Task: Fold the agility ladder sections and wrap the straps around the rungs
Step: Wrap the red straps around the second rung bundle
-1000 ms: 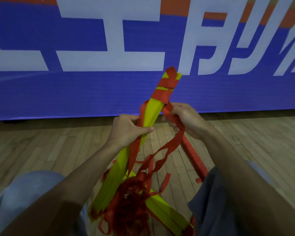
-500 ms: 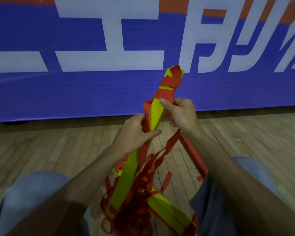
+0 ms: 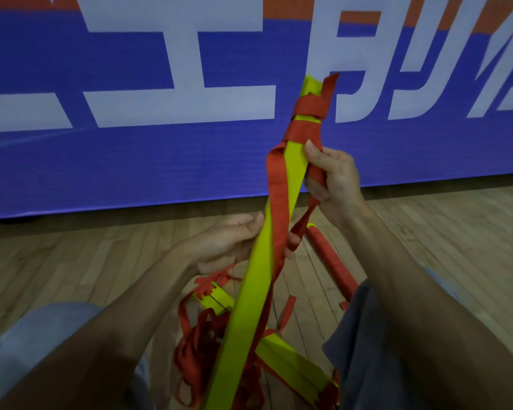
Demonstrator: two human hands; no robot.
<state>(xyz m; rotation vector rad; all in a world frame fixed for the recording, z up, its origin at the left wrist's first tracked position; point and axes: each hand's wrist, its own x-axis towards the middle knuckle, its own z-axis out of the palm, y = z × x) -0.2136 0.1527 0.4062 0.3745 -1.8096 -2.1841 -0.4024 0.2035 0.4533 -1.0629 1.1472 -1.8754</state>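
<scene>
Head view: the bundle of flat yellow plastic rungs (image 3: 258,279) stands tilted, its long axis running from the lap up and away to the right. Its top end sits above both hands and already carries two turns of the red woven strap (image 3: 308,108).

The right hand (image 3: 332,182) is the higher one, just below those turns. Its thumb lies on the yellow face and its fingers are curled round the strap, pinching it against the bundle's right edge. The left hand (image 3: 231,241) is further down, wrapped round the bundle from the left, with its fingertips (image 3: 292,241) showing past the far edge.

A free length of strap runs down the bundle's face between the two hands and ends in a loose heap below. The next turn probably falls to the right hand, working down the axis toward the left
</scene>
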